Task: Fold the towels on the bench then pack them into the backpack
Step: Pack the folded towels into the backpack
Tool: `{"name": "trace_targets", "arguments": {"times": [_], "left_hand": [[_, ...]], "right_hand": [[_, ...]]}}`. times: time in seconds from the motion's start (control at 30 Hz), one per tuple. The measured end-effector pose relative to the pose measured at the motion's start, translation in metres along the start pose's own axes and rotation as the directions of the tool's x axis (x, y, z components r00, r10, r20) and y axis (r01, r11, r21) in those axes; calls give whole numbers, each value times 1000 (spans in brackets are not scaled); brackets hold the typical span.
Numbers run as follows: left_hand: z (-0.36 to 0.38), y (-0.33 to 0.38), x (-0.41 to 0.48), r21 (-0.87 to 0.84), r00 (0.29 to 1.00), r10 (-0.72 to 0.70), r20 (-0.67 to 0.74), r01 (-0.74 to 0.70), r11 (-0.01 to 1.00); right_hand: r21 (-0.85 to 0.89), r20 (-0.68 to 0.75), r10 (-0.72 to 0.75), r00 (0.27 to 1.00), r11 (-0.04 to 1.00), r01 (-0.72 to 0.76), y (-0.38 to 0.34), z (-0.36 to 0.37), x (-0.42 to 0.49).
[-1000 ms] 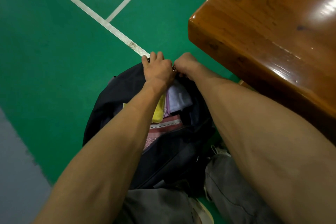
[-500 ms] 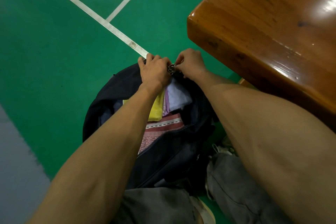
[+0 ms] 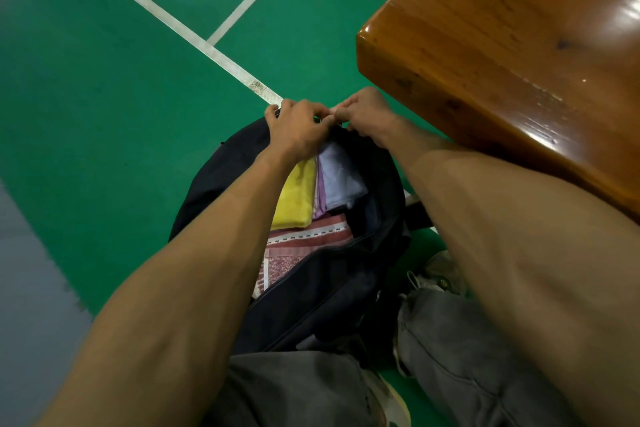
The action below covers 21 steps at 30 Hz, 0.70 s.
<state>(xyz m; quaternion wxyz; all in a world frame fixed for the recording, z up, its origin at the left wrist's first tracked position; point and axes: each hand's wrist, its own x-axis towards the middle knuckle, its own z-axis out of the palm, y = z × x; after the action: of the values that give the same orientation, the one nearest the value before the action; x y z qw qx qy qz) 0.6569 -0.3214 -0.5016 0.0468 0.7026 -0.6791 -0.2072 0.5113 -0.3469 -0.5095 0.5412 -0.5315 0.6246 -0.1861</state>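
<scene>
A black backpack [image 3: 332, 291] stands open on the green floor between my legs. Inside it lie folded towels: a yellow towel [image 3: 296, 198], a pale blue towel [image 3: 341, 177] with a lilac edge beside it, and a red patterned towel [image 3: 304, 246] nearest me. My left hand [image 3: 298, 128] grips the far rim of the backpack's opening. My right hand [image 3: 367, 111] pinches the zipper pull at that same far rim, its fingertips meeting my left hand's. The pull itself is almost hidden between the fingers.
The glossy wooden bench [image 3: 512, 55] fills the upper right, its corner close to my right hand. White court lines [image 3: 207, 48] cross the green floor beyond the backpack. My grey trouser legs [image 3: 460, 360] and shoes sit at the bottom. A grey floor strip lies at the left.
Both hands stayed at the far rim of the backpack. The right hand's fingers closed in on the zipper pull, which showed between the hands half a second ago.
</scene>
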Motion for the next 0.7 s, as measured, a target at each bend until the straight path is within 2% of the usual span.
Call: {"name": "trace_targets", "arguments": {"times": [0.13,0.23,0.33,0.4,0.47,0.5,0.6,0.7], "left_hand": [[-1,1,2,18,999,-6,35,6,1000],[-6,5,4,69,995,-41,94,34,997],[-3,5,5,83,997,-45,59,40,996],[-1,3,4,38,1000,-22,18,21,999],[-2,-1,5,-3,1000,-9,-5,9,1000],[-2,-3,5,-6,1000,-2,-20,2,1000],[1,-7,2,-26,996,-10,-89,8,1000],[5,-3,-1,-48,993,-36,-116,30,998]], "right_hand": [[97,11,27,1000,995,-28,11,-1,2],[67,22,6,1000,998,-8,14,0,3],[65,-31,24,999,998,-22,14,1,5],[-113,-86,27,996,993,-37,16,1,10],[-336,-68,-4,998,942,-19,15,2,8],[-394,-51,-26,998,919,4,12,3,6],[-469,-2,-91,996,879,80,5,6,-1],[-453,51,-126,991,881,135,8,5,-3]]}}
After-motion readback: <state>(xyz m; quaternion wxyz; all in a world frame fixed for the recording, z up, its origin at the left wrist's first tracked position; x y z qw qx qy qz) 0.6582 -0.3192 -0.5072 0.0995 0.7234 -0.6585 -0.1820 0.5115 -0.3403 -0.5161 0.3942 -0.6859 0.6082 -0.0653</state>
